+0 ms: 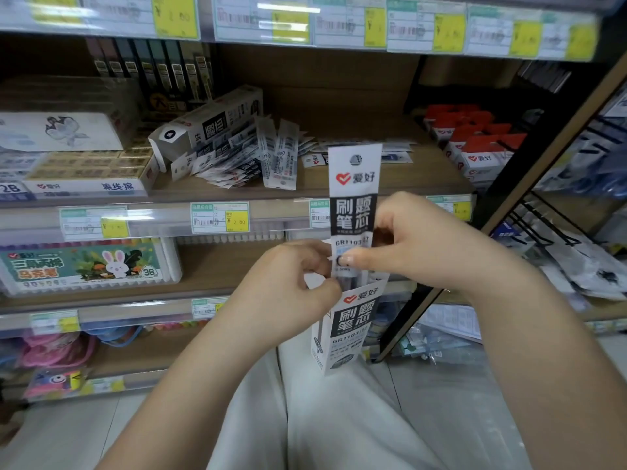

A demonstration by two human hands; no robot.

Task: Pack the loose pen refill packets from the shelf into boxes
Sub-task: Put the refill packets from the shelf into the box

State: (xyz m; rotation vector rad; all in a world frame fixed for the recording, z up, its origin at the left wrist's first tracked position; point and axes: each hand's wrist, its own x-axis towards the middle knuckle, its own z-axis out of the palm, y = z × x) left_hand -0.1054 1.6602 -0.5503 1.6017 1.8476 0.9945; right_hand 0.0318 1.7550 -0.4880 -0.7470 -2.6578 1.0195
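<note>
A tall white and black refill box (349, 329) stands upright in front of me, its top open. My left hand (298, 283) grips the box at its upper left edge. My right hand (403, 242) pinches a long white and black refill packet (354, 198) whose lower end sits inside the box mouth. On the middle shelf lies a heap of loose refill packets (244, 157). Another refill box (207, 125) lies on its side at the heap's left, flap open.
The wooden shelf board (390, 184) carries flat packets (366, 154) at the back and red and white boxes (475, 144) on the right. Eraser boxes (88, 167) stand at the left. A marker case (88, 266) sits one shelf lower. A black wire rack (543, 218) stands right.
</note>
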